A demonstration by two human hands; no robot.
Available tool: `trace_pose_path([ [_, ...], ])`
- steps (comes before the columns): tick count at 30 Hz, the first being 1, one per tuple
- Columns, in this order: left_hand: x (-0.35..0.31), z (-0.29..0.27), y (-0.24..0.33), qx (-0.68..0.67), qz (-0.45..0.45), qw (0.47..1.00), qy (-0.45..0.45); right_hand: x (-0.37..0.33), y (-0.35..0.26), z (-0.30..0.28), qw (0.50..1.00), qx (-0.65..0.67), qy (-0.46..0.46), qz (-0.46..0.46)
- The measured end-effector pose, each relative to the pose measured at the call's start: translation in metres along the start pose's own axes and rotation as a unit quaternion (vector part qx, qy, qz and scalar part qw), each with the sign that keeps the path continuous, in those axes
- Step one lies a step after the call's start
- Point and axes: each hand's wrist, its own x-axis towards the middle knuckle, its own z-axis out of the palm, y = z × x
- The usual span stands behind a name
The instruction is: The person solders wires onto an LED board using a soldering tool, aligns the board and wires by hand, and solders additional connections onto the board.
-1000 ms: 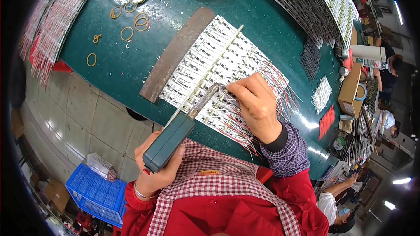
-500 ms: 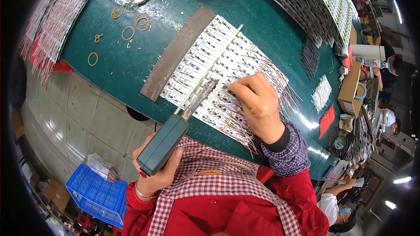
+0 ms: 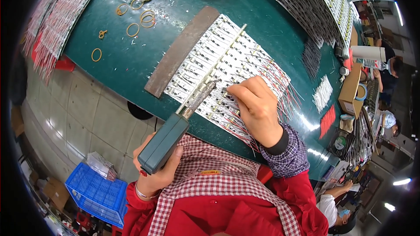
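A: The left hand (image 3: 159,172) is wrapped tight around the grey-green handle of a soldering iron (image 3: 175,129), low near the table (image 3: 113,65) edge, with the metal barrel slanting up and right onto the mat of white circuit strips (image 3: 227,70).

B: And the right hand (image 3: 258,107)?

A: It lies on the strips just right of the tip, fingers curled together and pressing down; whether they pinch a wire I cannot tell. To solder well here, I would judge the tip should sit squarely on one pad, the right hand pinning that strip flat, fingers kept off the hot barrel.

B: What can't you make out?

A: The tip's exact contact point is too small to see, and the hand covers the strips beneath it. The red and pale wires (image 3: 284,91) fan out on the right, their joints blurred. A long rusty metal bar (image 3: 181,52) lies along the mat's left edge, and rubber bands (image 3: 131,28) are scattered further left.
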Motion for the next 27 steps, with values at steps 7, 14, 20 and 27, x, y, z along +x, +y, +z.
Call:
trace_pose_path([
  [7,0.0022,-0.001,0.0033,-0.01,-0.011,1.0,-0.014,-0.0026,0.0026,0.0044,1.0,-0.008,-0.008,-0.006],
  [14,0.0025,-0.0012,0.0029,0.0,0.013,1.0,-0.016,-0.0024,0.0028,0.0055,1.0,-0.018,-0.01,-0.018],
  [20,0.0031,-0.0018,0.0048,0.004,0.0,1.0,-0.028,-0.0033,0.0019,0.0069,0.999,-0.025,-0.008,-0.02],
  [27,0.0028,-0.0041,0.0062,0.01,-0.018,0.999,-0.043,-0.0012,0.0,0.0042,0.999,-0.038,-0.021,-0.024],
])
